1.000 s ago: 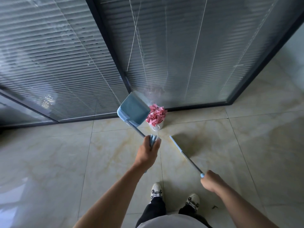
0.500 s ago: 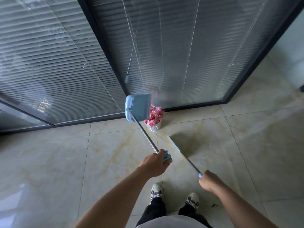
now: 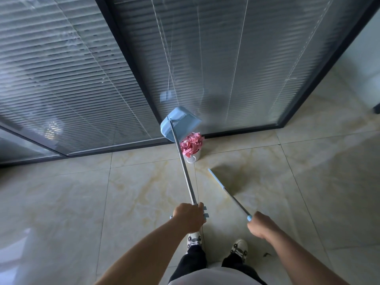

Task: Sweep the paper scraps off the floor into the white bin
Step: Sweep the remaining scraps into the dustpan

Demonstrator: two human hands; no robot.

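Observation:
A small white bin (image 3: 193, 157) stands on the tiled floor against the glass wall, heaped with pink paper scraps (image 3: 191, 143). My left hand (image 3: 188, 216) grips the top of a long metal handle whose light blue dustpan (image 3: 179, 122) hangs tilted just above and behind the bin. My right hand (image 3: 260, 224) grips the end of the broom handle (image 3: 228, 192), which slants down to the floor right of the bin; the broom head shows only as a thin blue edge.
Glass partitions with blinds and black frames (image 3: 131, 64) close off the far side. Pale marble tiles (image 3: 82, 202) spread all round. My two shoes (image 3: 216, 243) stand below the hands. A small dark speck (image 3: 266, 254) lies on the floor at the right.
My left hand has pulled back along the dustpan handle toward me. The dustpan has swung from left of the bin to upright above it. My right hand and the broom have barely moved.

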